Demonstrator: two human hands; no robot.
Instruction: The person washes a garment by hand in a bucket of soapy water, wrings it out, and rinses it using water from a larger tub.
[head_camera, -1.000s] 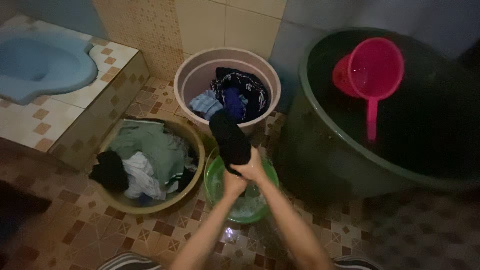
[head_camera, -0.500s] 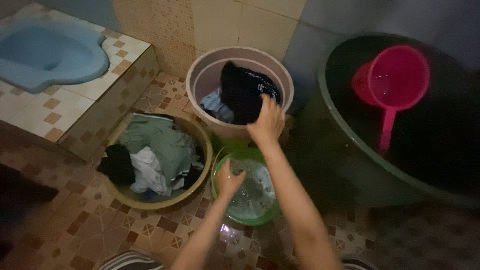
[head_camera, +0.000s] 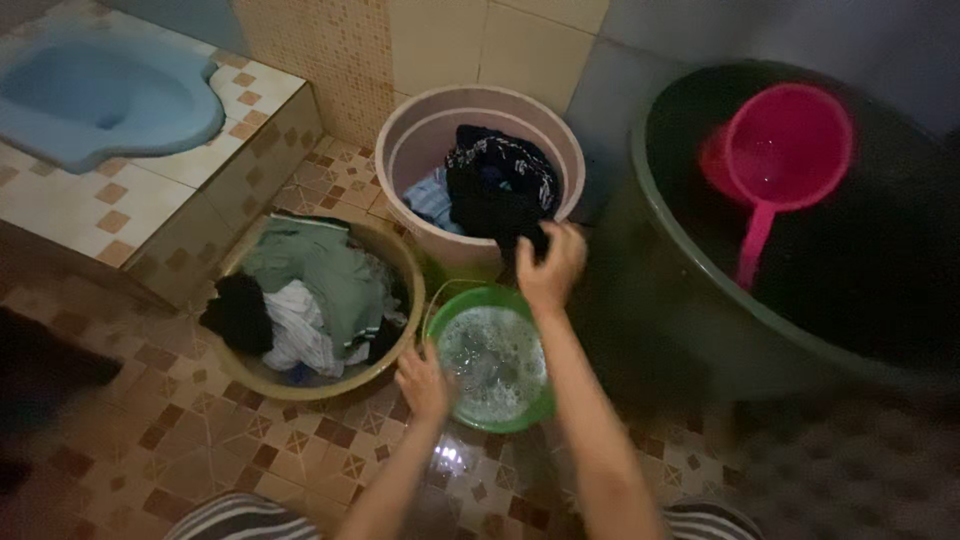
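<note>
My right hand (head_camera: 550, 268) hovers at the near rim of the pale bucket (head_camera: 405, 140), its fingers curled beside the black garment (head_camera: 497, 188) that lies in the bucket over other wet clothes. My left hand (head_camera: 422, 380) rests at the left edge of the small green basin (head_camera: 500, 418), which holds soapy water. It holds nothing and its fingers are loose.
A tan basin (head_camera: 400, 262) full of green, white and black clothes stands at the left. A large dark water tub (head_camera: 700, 310) with a floating pink scoop (head_camera: 785, 150) fills the right. A blue squat toilet (head_camera: 100, 100) sits on a tiled step at the upper left.
Both hands held the black garment above the green basin. My right hand carried it into the pale bucket and has drawn back to the rim; my left hand dropped to the green basin.
</note>
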